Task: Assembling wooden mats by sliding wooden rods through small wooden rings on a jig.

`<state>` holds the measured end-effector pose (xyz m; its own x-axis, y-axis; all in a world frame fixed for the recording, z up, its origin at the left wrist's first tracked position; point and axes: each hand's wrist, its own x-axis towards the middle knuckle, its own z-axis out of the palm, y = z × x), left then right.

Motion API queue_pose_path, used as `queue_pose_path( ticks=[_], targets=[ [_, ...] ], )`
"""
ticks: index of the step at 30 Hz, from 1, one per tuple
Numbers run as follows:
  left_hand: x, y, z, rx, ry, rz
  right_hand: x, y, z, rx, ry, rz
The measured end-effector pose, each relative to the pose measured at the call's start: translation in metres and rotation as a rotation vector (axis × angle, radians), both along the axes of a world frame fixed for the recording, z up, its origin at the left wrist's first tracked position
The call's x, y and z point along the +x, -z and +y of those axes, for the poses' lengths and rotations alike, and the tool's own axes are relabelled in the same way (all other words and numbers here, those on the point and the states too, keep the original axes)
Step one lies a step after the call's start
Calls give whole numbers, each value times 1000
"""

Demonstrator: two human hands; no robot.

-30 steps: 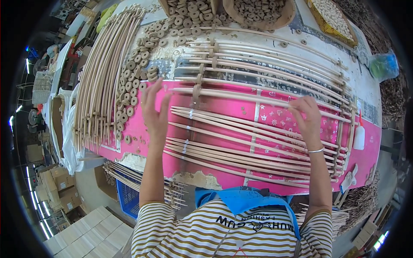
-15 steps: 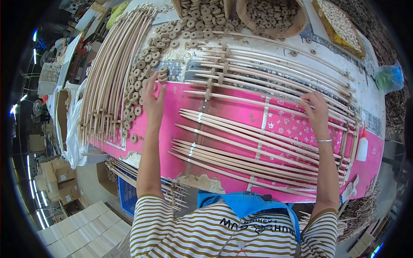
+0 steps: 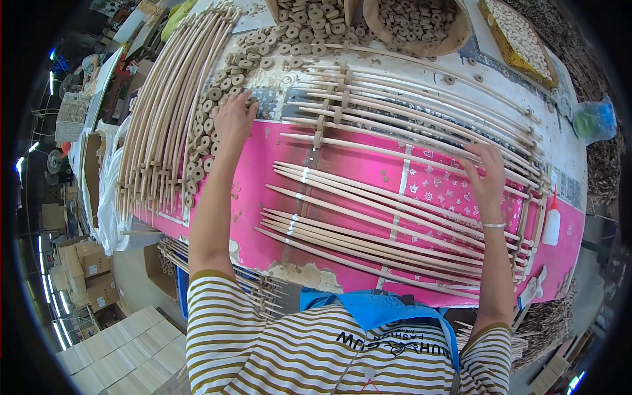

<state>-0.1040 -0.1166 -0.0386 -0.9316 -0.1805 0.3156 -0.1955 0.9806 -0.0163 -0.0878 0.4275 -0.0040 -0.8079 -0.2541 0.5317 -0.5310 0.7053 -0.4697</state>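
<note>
My left hand [image 3: 235, 124] reaches over the loose wooden rings [image 3: 209, 106] left of centre, its fingers bent and closed on rings beside the pile. Its fingertips partly hide what they hold. My right hand [image 3: 486, 179] hovers above the right part of the sticks, thumb and fingers apart, with nothing visible between them. Below it, long tapered wooden sticks [image 3: 368, 191] lie across the pink sheet [image 3: 263, 217]. Beyond them, several sticks carry small wooden rings [image 3: 319, 131] near their left ends, and their right ends rest along a wooden frame [image 3: 526, 220].
A dense row of sticks [image 3: 161, 112] lies at the left. At the back are a round tub of wooden pieces [image 3: 461, 33] and a yellow tray [image 3: 536, 66]. A white glue bottle [image 3: 552, 224] and a clear container with green contents [image 3: 592, 122] stand at the right.
My left hand has moved slightly away from me and its fingers have closed at the rings. My right hand has drawn back a little from a stick, and its fingers have spread.
</note>
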Motion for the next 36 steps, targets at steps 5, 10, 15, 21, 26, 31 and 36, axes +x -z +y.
queue_pose_path(
  ticks=[5,10,15,21,26,31,36],
  targets=[
    [-6,6,-6,-15,16,9,50,-4,-8,140,-251,-389],
    [11,-10,16,206,135,144,74,5,-13,92,-193,-461],
    [54,-13,47,1107,104,115,77,7,-15,63,-200,-525],
    [108,-27,64,1546,-83,74,82,-2,-11,-54,-183,-600],
    [122,-14,64,1741,-50,52,83,-4,-15,-128,-183,-603],
    [125,-14,68,1966,-118,87,83,-4,-13,-136,-174,-602],
    [125,-18,86,1980,-96,68,81,-4,-17,-101,-178,-564]
  ],
)
